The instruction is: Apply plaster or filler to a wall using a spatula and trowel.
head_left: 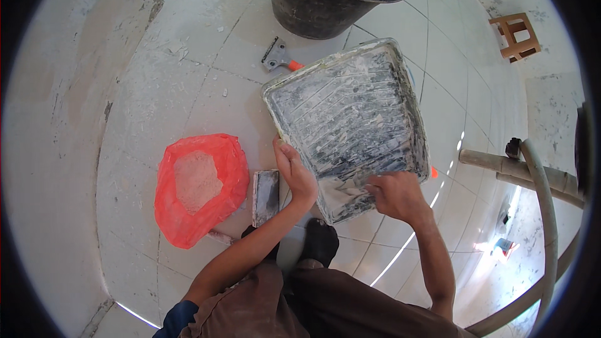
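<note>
A ribbed paint tray [350, 106], caked with white and grey residue, lies tilted before me. Along its left rim, my left hand [295, 172] is closed on the edge. My right hand [400, 195] is curled low in the tray, at its near right part. Whatever those fingers hold is hidden beneath them. A pale smear of wet putty [341, 195] lies beside them. To the left of my left hand stands a red plastic bag [164, 203], rolled open, with pale powder [197, 181] inside. Between bag and tray is a grey rectangular block [266, 195].
A large black bucket [313, 9] stands beyond the tray. Near it lies a scraper [275, 55] with an orange handle. Bamboo poles [544, 178] cross at the right, and a brown plastic stool [516, 37] is further back. My foot [320, 241] is close to the tray.
</note>
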Demonstrator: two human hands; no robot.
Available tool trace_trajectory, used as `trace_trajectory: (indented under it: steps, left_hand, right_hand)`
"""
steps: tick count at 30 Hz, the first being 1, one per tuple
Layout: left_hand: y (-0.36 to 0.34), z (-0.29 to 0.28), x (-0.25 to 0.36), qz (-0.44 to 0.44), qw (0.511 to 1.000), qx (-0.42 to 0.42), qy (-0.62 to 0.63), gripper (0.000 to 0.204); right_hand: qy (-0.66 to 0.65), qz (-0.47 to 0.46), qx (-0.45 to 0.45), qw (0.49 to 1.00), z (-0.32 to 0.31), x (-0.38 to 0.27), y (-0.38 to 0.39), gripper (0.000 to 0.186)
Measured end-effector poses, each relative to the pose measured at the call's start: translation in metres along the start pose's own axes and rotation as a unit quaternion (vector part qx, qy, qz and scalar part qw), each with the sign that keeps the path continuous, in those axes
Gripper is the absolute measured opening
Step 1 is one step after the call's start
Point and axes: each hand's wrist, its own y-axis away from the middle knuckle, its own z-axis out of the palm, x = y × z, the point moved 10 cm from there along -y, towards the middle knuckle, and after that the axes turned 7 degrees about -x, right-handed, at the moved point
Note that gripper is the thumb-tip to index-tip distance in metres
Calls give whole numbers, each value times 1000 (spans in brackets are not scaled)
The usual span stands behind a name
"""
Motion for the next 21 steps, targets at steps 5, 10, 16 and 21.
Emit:
trace_trajectory:
  steps: [5,10,16,21]
  left_hand:
    - [2,-4,0,-4,1000,-7,-14,43]
    - [5,0,-5,-13,1000,-8,-15,43]
    - [8,-3,-2,-7,998,36,-45,40]
    - [7,-2,-6,-17,999,26,-17,34]
  right_hand:
    - [-131,52,93,986,2,4,46,13]
    - [-435,170,105,878,102,19,85,22]
    - [-514,247,185,800,150,5,128,24]
    - [-562,278,176,759,169,3,169,25]
